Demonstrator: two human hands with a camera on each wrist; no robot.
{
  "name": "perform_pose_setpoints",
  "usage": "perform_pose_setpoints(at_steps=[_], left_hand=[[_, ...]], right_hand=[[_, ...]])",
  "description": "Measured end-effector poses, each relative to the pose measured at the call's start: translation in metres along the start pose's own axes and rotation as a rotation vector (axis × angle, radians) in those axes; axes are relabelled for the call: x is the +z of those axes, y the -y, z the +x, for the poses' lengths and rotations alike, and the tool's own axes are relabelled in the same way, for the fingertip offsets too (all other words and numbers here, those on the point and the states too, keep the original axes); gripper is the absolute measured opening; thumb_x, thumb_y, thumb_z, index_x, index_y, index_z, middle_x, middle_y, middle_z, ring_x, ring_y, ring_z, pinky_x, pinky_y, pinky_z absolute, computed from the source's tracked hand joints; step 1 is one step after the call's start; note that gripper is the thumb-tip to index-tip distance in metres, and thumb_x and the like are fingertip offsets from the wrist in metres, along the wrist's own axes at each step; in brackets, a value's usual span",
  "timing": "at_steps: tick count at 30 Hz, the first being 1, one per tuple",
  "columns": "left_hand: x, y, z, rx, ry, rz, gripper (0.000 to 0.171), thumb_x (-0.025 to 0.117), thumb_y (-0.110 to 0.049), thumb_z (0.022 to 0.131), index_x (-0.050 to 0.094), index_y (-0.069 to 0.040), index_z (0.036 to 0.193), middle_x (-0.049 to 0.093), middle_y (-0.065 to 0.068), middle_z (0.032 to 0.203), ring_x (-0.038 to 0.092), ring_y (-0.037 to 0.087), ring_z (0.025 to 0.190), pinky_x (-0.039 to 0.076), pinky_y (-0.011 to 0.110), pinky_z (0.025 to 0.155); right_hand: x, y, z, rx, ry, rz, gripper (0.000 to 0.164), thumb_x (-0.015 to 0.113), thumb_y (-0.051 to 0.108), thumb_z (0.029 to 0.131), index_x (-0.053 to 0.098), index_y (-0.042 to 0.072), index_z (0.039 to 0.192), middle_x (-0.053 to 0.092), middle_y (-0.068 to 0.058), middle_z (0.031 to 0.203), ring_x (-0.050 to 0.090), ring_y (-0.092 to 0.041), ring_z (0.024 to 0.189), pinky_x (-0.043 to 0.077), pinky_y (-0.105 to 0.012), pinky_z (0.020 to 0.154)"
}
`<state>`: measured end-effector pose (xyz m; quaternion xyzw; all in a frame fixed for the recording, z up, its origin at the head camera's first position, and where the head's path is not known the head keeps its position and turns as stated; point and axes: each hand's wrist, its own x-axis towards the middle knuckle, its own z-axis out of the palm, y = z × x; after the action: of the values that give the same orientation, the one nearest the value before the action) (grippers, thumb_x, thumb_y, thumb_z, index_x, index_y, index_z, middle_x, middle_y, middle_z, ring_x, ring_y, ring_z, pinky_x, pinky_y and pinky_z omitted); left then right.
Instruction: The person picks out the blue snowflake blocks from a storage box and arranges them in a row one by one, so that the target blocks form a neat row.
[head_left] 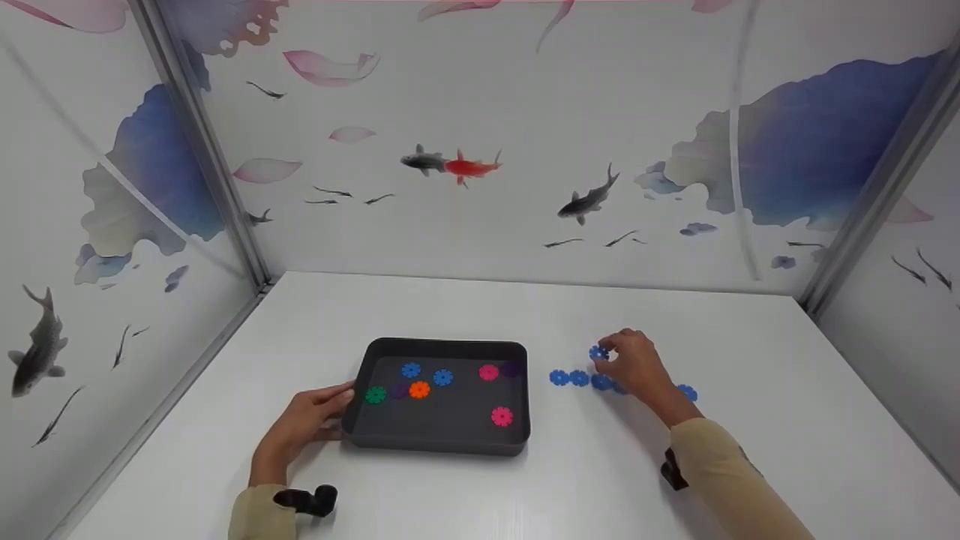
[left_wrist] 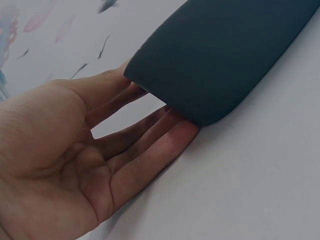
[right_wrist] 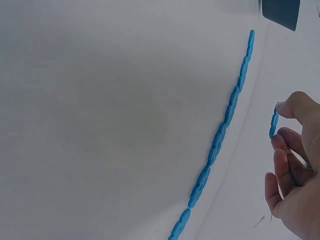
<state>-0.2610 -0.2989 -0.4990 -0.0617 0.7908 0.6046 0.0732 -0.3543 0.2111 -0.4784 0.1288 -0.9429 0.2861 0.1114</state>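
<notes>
My right hand (head_left: pixel 634 366) pinches a blue flower-shaped disc (head_left: pixel 598 352) between thumb and fingertips, above a row of similar blue discs (head_left: pixel 559 377) lying on the table. In the right wrist view, the held disc (right_wrist: pixel 273 123) is seen edge-on beside the row (right_wrist: pixel 217 142); several discs there line up end to end. My left hand (head_left: pixel 304 420) holds the left side of a dark grey tray (head_left: pixel 435 444). In the left wrist view, the thumb is at the tray's rim and the other fingers (left_wrist: pixel 160 150) are lower on its side; some fingertips are hidden.
Inside the tray lie loose discs: blue (head_left: pixel 443 377), green (head_left: pixel 376 394), orange (head_left: pixel 419 390), pink (head_left: pixel 502 416) and dark purple (head_left: pixel 511 368). A white table (head_left: pixel 585 480) supports everything, with printed wall panels (head_left: pixel 525 97) at the back and sides.
</notes>
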Motion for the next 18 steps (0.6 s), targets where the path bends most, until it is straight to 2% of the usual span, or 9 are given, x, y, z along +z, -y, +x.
perform_pose_setpoints(at_steps=[6,13,18], left_hand=[[0.0,0.0,0.001,-0.001,0.003,-0.003,0.056,0.064,-0.039,0.098,0.054,-0.009,0.144,0.062,0.021,0.138,0.067,0.019,0.109,0.06,0.036,0.082],[0.0,-0.001,-0.001,-0.003,0.013,0.015,0.055,0.063,-0.039,0.099,0.054,-0.01,0.145,0.055,0.022,0.145,0.064,0.024,0.118,0.059,0.039,0.085],[0.0,0.0,-0.001,-0.015,-0.005,0.033,0.056,0.064,-0.04,0.097,0.055,-0.011,0.144,0.055,0.021,0.146,0.061,0.025,0.122,0.059,0.038,0.084]], right_hand=[[-0.009,-0.017,-0.007,0.048,-0.016,0.023,0.03,0.074,0.01,0.087,0.072,-0.007,0.112,0.069,-0.023,0.106,0.061,-0.036,0.102,0.055,-0.051,0.09],[-0.018,-0.032,-0.013,0.128,0.011,0.041,0.034,0.072,0.014,0.089,0.069,-0.007,0.117,0.066,-0.025,0.112,0.06,-0.038,0.106,0.054,-0.051,0.093],[-0.027,-0.039,-0.016,0.133,0.015,0.032,0.034,0.07,0.014,0.09,0.069,-0.007,0.117,0.065,-0.025,0.112,0.059,-0.039,0.107,0.054,-0.052,0.093]])
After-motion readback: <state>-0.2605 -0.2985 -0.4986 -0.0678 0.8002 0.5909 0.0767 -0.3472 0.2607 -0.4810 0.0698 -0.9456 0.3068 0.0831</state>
